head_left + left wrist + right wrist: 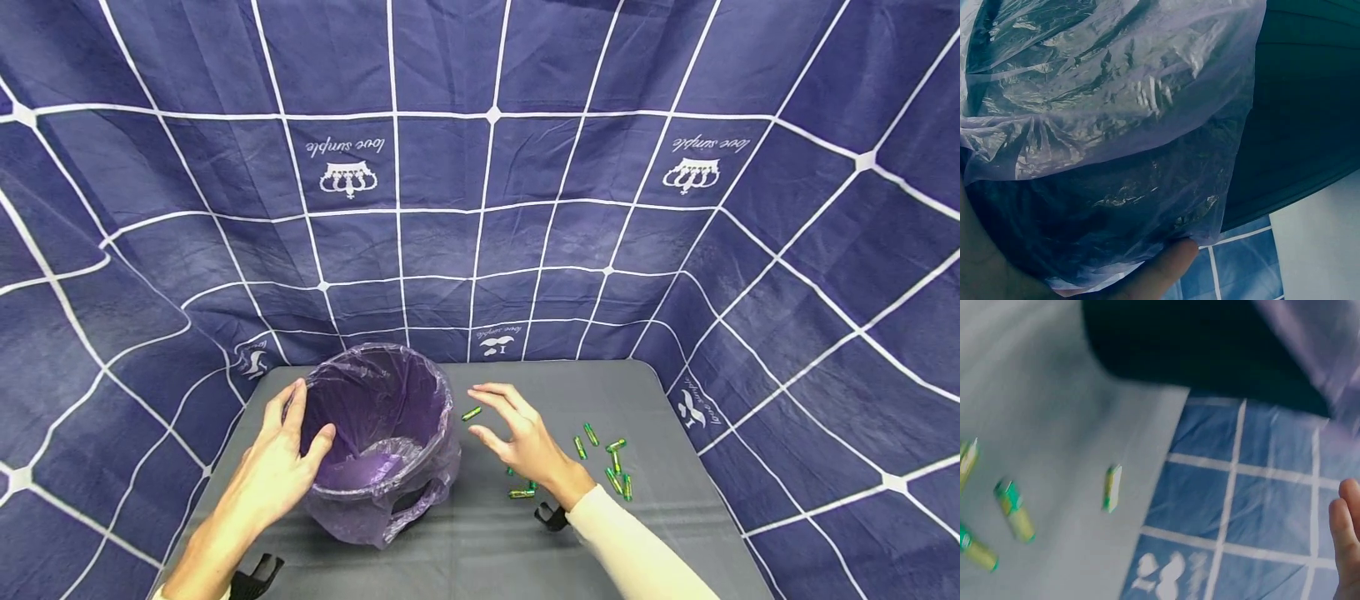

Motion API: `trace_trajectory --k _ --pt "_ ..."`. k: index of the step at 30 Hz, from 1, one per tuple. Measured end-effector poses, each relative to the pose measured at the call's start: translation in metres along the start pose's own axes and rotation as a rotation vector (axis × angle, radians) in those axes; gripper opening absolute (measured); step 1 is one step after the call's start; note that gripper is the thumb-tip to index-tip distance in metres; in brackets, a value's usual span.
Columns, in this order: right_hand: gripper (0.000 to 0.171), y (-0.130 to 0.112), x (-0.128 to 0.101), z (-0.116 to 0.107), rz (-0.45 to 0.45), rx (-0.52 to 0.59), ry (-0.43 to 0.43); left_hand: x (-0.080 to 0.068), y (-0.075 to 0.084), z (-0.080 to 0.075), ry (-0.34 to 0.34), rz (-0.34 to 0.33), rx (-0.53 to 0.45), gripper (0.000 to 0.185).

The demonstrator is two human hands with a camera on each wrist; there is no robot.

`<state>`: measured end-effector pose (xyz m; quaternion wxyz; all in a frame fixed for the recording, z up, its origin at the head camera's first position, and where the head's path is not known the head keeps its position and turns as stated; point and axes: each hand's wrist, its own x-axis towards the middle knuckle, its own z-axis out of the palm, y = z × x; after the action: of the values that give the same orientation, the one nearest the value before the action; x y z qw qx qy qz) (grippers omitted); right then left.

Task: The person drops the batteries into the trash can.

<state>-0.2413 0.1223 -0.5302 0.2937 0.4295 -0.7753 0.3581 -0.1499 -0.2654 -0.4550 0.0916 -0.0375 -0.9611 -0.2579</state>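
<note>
Head: left hand (273, 467) at the lined waste bin (337, 512)'s nine-o'clock rim, its grip unclear; right hand (525, 437) at three, spread, holding nothing, green batteries (521, 493) beyond. Left wrist: fingertip (1182, 253) at six beside purple liner (1104, 81). Right wrist: dark bin wall (1204, 344) at twelve.

Glossy plastic bag (348, 518), shiny batteries (617, 462), matt table (682, 500), creased cloth (442, 242)

Head view looks forward and down; wrist views (far nearer) share the lined bin (347, 515)
</note>
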Motion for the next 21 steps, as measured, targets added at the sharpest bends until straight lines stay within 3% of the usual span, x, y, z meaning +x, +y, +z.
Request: trace_trajectory --k 11,16,21 --pt "0.056 0.075 -0.024 0.014 0.246 0.055 -0.224 -0.002 0.0 0.0 -0.004 -0.018 0.026 0.088" --pt "0.056 0.099 -0.031 0.03 0.374 0.097 -0.37 -0.002 0.001 0.0 -0.005 -0.02 0.038 0.088" --pt "0.056 0.114 -0.033 0.047 0.425 0.094 -0.463 -0.003 0.001 -0.001 -0.005 -0.024 0.048 0.089"
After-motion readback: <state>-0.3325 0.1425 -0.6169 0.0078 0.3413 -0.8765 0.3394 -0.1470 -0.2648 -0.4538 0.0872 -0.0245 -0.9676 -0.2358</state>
